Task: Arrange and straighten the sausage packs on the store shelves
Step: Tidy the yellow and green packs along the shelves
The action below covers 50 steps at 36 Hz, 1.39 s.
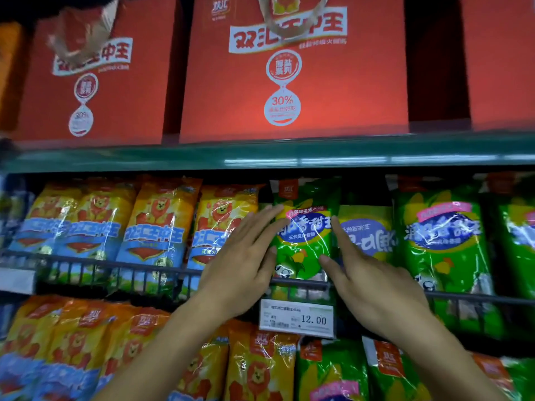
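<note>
A green sausage pack (304, 227) stands upright on the middle shelf behind the wire rail (115, 266). My left hand (246, 256) lies flat against its left edge with straight fingers. My right hand (364, 270) presses its right edge the same way. Just right of it, behind my right hand, a green pack (367, 230) sits upside down and lower. Another upright green pack (443, 238) stands further right. Several yellow-and-blue packs (156, 224) line the shelf to the left.
Large red gift boxes (292, 70) fill the top shelf above the green shelf edge (260, 154). A price tag reading 12.00 (298, 316) hangs on the rail. More yellow packs (86, 342) and green packs (333, 371) fill the lower shelf.
</note>
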Each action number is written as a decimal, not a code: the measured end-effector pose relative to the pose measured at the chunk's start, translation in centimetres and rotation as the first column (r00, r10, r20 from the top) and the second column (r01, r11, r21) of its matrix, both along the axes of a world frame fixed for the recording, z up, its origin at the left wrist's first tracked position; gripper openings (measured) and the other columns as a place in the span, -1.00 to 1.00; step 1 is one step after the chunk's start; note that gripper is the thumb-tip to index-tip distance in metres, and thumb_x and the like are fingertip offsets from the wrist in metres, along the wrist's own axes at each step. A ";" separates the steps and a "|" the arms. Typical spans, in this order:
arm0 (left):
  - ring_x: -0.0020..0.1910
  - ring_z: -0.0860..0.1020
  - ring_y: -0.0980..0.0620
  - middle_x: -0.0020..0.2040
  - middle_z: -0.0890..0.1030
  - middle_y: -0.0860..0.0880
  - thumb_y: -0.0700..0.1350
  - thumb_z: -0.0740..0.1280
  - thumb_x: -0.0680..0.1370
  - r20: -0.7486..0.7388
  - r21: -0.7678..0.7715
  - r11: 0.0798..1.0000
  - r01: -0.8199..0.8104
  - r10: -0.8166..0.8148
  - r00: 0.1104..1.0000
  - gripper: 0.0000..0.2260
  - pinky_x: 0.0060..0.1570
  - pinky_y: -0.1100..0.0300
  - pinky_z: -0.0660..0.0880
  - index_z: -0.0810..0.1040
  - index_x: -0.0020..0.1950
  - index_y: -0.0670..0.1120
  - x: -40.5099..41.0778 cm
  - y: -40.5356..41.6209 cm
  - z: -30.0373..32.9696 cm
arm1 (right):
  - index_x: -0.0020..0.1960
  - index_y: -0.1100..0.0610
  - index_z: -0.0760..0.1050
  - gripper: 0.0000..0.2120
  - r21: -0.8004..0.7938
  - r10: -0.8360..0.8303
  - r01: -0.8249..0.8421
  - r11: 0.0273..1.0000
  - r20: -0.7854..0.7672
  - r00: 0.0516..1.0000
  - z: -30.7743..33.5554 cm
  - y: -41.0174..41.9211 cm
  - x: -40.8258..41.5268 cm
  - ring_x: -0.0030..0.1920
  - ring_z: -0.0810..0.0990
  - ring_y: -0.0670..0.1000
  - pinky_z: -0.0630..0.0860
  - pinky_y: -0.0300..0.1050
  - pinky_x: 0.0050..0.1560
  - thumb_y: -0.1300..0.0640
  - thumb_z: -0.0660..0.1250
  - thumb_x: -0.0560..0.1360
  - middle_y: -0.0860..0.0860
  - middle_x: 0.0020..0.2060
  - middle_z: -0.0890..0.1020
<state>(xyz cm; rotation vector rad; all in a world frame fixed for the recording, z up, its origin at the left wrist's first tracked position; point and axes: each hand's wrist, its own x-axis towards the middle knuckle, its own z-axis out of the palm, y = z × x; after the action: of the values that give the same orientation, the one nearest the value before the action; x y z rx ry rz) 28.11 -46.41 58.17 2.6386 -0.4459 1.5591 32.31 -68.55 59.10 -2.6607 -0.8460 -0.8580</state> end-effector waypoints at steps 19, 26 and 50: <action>0.61 -0.29 0.16 0.66 -0.19 0.18 0.16 -0.18 0.68 -0.079 0.093 0.979 -0.183 0.190 0.979 -0.49 0.59 0.02 -0.30 -0.16 0.65 0.23 -0.1 -0.4 -0.2 | 0.59 -0.28 -0.30 -0.39 0.054 0.127 -0.139 0.989 0.184 0.975 -0.9 -0.3 0.2 0.59 0.05 -0.11 0.44 -0.04 0.31 -0.37 -0.20 0.61 -0.36 0.56 -0.30; 0.63 -0.23 0.15 0.67 -0.14 0.16 0.17 -0.17 0.67 -0.073 0.058 0.992 -0.114 0.118 0.990 -0.48 0.59 0.04 -0.31 -0.13 0.65 0.21 -0.1 -0.3 -0.2 | 0.61 -0.25 -0.23 -0.38 0.098 0.100 -0.122 0.988 0.207 0.973 -1.1 -0.1 -0.3 0.58 0.11 -0.11 0.43 -0.05 0.36 -0.38 -0.21 0.61 -0.35 0.58 -0.23; 0.22 0.54 0.28 0.29 0.55 0.14 -0.26 0.37 0.61 0.088 -0.271 0.913 0.306 -0.293 0.952 -0.65 0.27 0.34 0.46 0.57 0.34 0.04 0.5 -14.8 1.2 | 0.65 -0.08 -0.10 -0.21 0.343 0.125 -0.198 0.918 0.223 0.967 0.5 -17.9 1.7 0.25 0.53 0.03 0.50 -0.07 0.24 -0.21 0.26 0.59 0.00 0.56 0.24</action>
<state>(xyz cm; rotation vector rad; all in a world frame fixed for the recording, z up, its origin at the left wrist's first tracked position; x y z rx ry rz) 28.61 -61.25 59.32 2.2053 -0.5553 1.4646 34.02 -86.41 59.62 -2.1808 -0.8420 -1.1268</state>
